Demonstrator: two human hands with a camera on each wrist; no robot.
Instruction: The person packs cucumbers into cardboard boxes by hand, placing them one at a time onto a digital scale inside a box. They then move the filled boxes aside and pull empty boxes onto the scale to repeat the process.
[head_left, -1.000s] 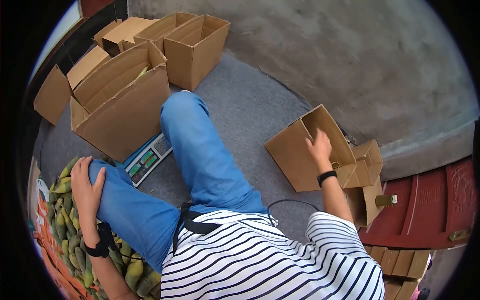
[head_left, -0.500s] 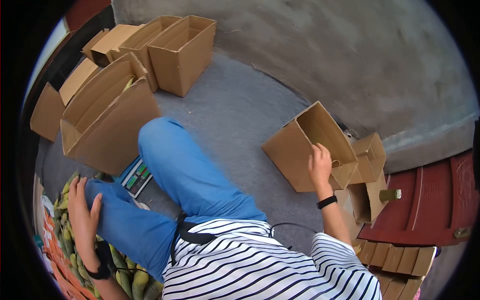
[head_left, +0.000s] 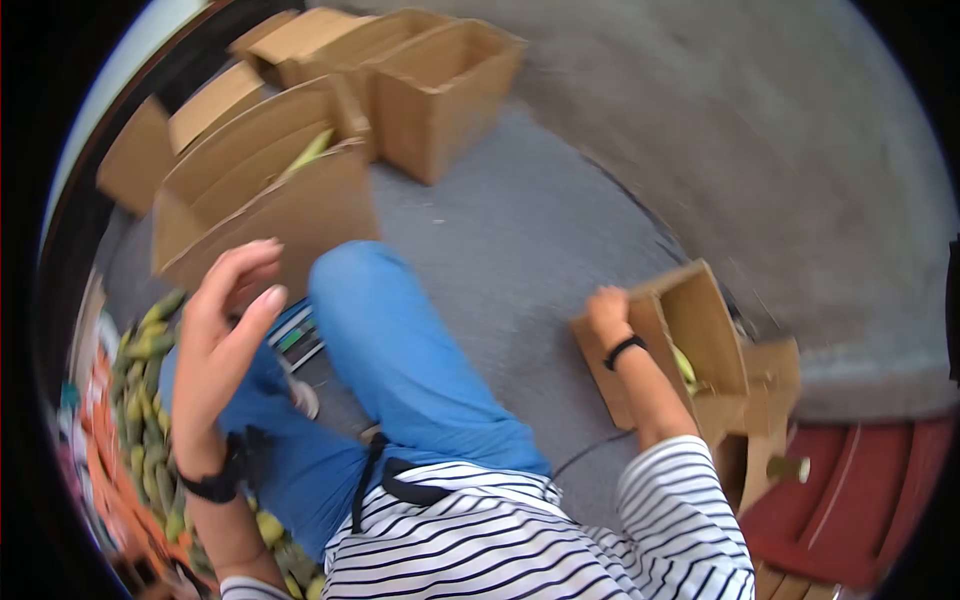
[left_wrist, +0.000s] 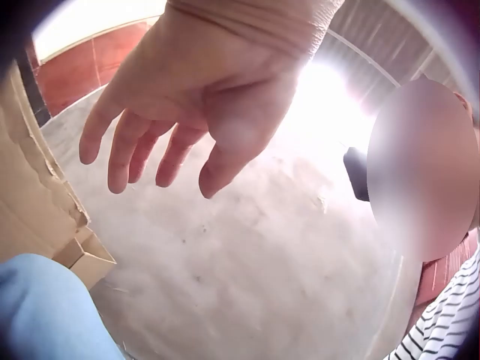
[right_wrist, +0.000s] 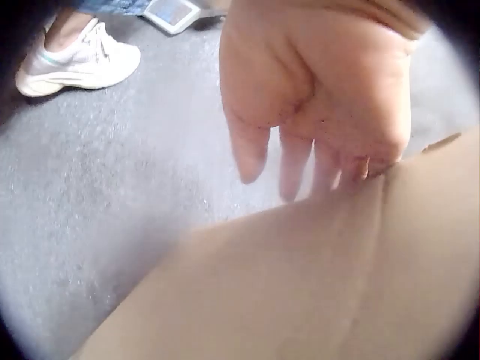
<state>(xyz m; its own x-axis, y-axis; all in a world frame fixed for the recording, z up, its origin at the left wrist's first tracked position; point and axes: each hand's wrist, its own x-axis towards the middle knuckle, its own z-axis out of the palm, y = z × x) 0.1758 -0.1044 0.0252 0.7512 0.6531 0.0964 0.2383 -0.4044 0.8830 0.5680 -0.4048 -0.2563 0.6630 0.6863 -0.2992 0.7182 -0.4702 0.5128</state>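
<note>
Jeans [head_left: 400, 350] blue; shirt [head_left: 470, 530] white with dark stripes; shoe [right_wrist: 79, 64] white; boxes [head_left: 270, 220] plain brown; floor [head_left: 480, 220] grey; door [head_left: 850, 500] dark red.

An open brown cardboard box [head_left: 708, 318] is set aslant on the grey floor [head_left: 480, 230] near the wall [head_left: 750, 180]; its plain side is seen close up, and a yellow-green piece [head_left: 684, 366] is held inside. A larger open carton [head_left: 290, 225], by the scale [head_left: 298, 338], is occupied by a long, pale green piece [head_left: 308, 152].
</note>
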